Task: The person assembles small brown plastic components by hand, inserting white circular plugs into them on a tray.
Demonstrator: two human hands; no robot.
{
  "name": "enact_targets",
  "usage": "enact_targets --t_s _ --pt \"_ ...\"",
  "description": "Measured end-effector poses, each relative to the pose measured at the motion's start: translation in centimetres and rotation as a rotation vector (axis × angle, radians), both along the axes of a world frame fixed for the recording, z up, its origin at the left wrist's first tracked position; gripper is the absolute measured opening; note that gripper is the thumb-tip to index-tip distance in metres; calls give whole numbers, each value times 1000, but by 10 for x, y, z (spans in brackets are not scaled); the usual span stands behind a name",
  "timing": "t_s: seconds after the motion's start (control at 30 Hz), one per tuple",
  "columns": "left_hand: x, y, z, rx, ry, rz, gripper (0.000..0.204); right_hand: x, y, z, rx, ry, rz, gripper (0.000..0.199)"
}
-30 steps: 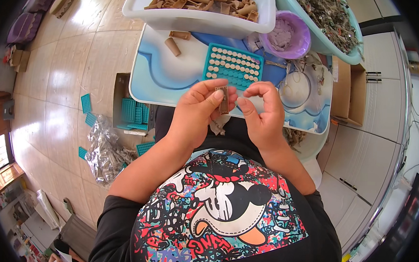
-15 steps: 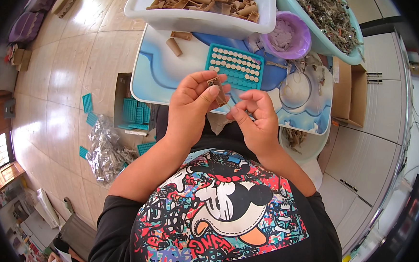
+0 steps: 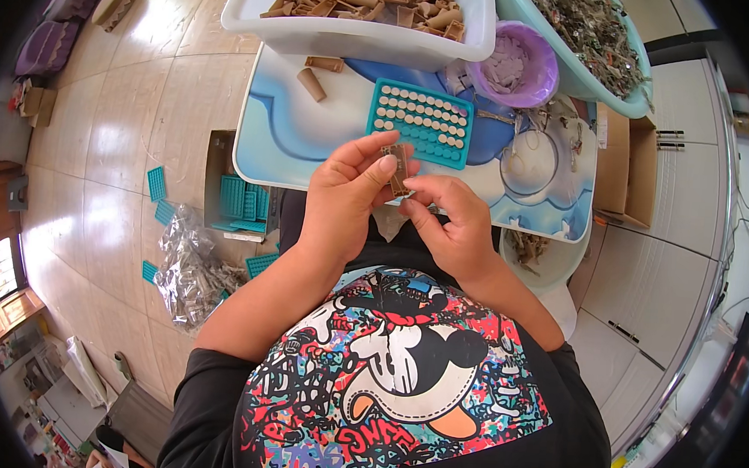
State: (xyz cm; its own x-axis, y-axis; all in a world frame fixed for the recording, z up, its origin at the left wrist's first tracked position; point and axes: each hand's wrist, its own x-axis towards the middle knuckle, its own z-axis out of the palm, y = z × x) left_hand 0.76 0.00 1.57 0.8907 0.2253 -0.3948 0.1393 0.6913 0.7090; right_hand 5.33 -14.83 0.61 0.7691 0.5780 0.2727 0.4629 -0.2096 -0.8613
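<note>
My left hand [image 3: 341, 193] grips a small brown plastic casing [image 3: 397, 168] between thumb and fingers, its open hollow side facing up. Thumb and forefinger of my right hand [image 3: 459, 226] are closed at the casing's near end; whatever they pinch is too small to make out. Just beyond the hands, a teal tray [image 3: 379, 106] on the table holds rows of small white round pieces, with some spots along its near side bare. Two more brown casings [image 3: 312, 84] lie on the table to the left of the tray.
A white tub [image 3: 361, 37] of brown casings stands at the back, beside a purple basket [image 3: 533, 94] and a pale green basin [image 3: 628, 91] of tangled parts. The patterned table [image 3: 281, 142] lies ahead. Left on the floor are a box of teal trays [image 3: 244, 198] and a plastic bag [image 3: 186, 265].
My right hand has moved up and slightly left, bringing its fingertips against the casing's near end. The casing has tilted more upright in my left hand.
</note>
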Motion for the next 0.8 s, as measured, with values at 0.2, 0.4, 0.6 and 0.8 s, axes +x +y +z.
enact_targets --t_s 0.2,0.4,0.6,0.8 --pt "1 0 0 -44 33 -4 32 12 2 0 -92 -481 63 26" --pt "-2 0 -10 -23 100 -32 31 17 2 8 -106 -387 99 18" --pt "-5 -2 -18 -37 109 -85 32 22 2 2 -123 -364 45 12" --pt "-2 -3 -26 -94 148 -110 35 58 -7 -17 -233 -381 -247 11"
